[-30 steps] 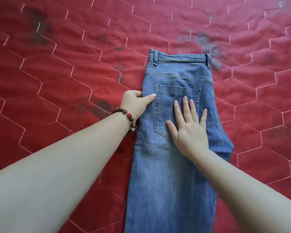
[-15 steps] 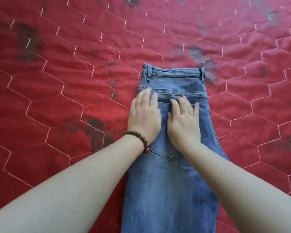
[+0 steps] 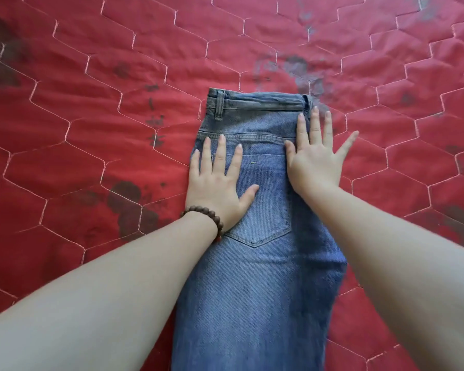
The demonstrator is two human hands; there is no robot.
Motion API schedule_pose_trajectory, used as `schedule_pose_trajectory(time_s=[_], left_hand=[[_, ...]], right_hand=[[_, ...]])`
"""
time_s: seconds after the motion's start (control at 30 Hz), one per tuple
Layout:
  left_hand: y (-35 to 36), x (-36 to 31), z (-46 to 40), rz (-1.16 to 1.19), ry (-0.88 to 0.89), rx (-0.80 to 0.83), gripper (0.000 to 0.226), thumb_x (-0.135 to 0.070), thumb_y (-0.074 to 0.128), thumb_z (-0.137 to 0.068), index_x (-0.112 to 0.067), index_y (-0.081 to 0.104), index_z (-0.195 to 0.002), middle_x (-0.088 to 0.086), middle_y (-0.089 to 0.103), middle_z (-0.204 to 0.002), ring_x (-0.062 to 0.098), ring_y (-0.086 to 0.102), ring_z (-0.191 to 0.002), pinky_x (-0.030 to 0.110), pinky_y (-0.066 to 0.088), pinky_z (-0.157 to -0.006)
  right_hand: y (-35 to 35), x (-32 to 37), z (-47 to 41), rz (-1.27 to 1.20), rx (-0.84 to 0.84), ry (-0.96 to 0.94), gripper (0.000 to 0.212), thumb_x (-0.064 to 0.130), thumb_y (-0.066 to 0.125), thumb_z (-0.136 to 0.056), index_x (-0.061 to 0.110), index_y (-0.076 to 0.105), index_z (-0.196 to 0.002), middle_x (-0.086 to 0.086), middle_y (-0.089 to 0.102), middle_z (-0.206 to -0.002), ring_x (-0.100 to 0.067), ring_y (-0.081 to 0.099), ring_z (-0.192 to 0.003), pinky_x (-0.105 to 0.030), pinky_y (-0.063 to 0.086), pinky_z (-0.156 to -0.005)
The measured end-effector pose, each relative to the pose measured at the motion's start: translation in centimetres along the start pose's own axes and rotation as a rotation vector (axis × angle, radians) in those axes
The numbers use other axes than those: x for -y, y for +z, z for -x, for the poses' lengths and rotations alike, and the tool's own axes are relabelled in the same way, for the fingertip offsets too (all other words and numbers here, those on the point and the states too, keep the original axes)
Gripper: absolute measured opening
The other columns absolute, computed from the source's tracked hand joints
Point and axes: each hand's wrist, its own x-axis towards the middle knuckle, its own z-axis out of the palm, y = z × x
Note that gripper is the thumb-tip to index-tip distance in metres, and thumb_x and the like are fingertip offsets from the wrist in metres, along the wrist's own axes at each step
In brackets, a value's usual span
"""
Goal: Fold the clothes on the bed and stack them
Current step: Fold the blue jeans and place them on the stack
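A pair of blue jeans (image 3: 263, 263) lies folded lengthwise on the red quilted bedspread (image 3: 91, 129), waistband at the far end, back pocket facing up. My left hand (image 3: 214, 183), with a bead bracelet on its wrist, presses flat on the jeans' left edge beside the pocket, fingers spread. Flat on the right edge near the waistband lies my right hand (image 3: 316, 162), its outer fingers reaching onto the bedspread. The legs run out of view at the bottom.
The red bedspread, with pale hexagon stitching and dark faded patches, stretches all around the jeans. No other clothes are in view.
Both hands were side by side on the middle of the jeans; they have slid apart, the left to the left edge and the right to the right edge, higher up.
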Motion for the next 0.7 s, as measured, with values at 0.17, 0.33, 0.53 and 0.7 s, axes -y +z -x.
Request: schedule_pose_trajectory(time_s=[0.17, 0.33, 0.53, 0.7], left_hand=[[-0.3, 0.1, 0.1, 0.001, 0.014, -0.001, 0.071, -0.061, 0.015, -0.094, -0.026, 0.003, -0.155, 0.015, -0.003, -0.162, 0.034, -0.004, -0.148, 0.050, 0.001, -0.119], [-0.6, 0.3, 3.2, -0.047, 0.139, 0.031, 0.062, -0.050, 0.008, -0.096, -0.031, -0.005, -0.153, 0.016, -0.011, -0.160, 0.030, -0.013, -0.148, 0.051, -0.007, -0.118], [0.6, -1.4, 16.8, 0.031, 0.225, 0.156, 0.064, -0.049, 0.013, -0.096, -0.026, -0.012, -0.151, 0.017, -0.019, -0.157, 0.031, -0.015, -0.147, 0.048, -0.007, -0.119], [1.5, -2.8, 24.4, 0.028, 0.131, 0.170, 0.062, -0.044, 0.003, -0.095, -0.023, -0.012, -0.151, 0.015, -0.019, -0.157, 0.032, -0.014, -0.147, 0.049, -0.009, -0.119]], right_hand=[[1.3, 2.8, 11.8, -0.243, 0.001, -0.358, 0.060, 0.041, 0.028, -0.098, 0.015, 0.027, -0.152, -0.004, 0.016, -0.160, -0.021, 0.012, -0.149, -0.054, 0.006, -0.119], [2.8, -2.4, 17.4, -0.072, 0.072, -0.140, 0.069, 0.055, 0.010, -0.096, 0.018, 0.010, -0.155, 0.003, 0.005, -0.162, -0.012, -0.001, -0.149, -0.053, -0.012, -0.117], [2.2, 0.9, 25.1, -0.232, 0.028, -0.251, 0.058, 0.029, 0.031, -0.095, 0.005, 0.034, -0.148, -0.010, 0.027, -0.156, -0.026, 0.021, -0.146, -0.057, 0.016, -0.116], [3.0, 2.8, 31.9, -0.281, 0.075, -0.291, 0.058, 0.027, 0.032, -0.093, 0.008, 0.034, -0.148, -0.009, 0.030, -0.155, -0.024, 0.024, -0.145, -0.053, 0.019, -0.117]])
